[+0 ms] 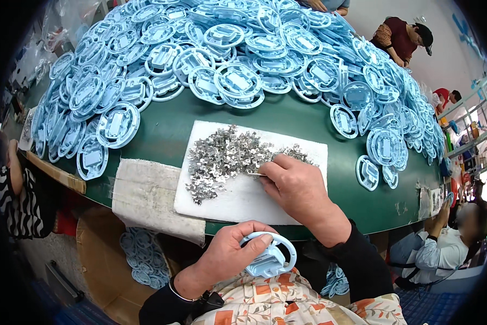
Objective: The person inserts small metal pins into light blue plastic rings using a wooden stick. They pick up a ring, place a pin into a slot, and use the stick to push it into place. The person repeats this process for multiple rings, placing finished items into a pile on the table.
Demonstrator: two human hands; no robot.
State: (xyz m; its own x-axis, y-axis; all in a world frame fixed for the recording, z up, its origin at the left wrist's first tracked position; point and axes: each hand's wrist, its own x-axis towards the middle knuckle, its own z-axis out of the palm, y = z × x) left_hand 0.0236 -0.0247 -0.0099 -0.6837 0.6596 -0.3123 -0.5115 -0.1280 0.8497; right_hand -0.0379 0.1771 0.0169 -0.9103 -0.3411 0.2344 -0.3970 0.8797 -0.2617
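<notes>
My left hand (228, 253) is closed round the rim of a light blue plastic ring-shaped part (269, 261), like a small toy steering wheel, held over my lap near the table's front edge. Its thumb presses on the rim. Over a white foam board (243, 208), my right hand (300, 187) is closed in a pinch above a heap of small silvery metal clips (227, 154). A thin, pale sliver shows at its fingertips, too small to name. More metal pieces lie behind the right hand, partly hidden by it.
Light blue ring parts (238, 81) are piled high across the far side of the green table (162, 130). A worn pale cloth pad (146, 189) lies left of the board. Below stands a cardboard box (100, 254) with similar parts. Other people (403, 40) are around the table.
</notes>
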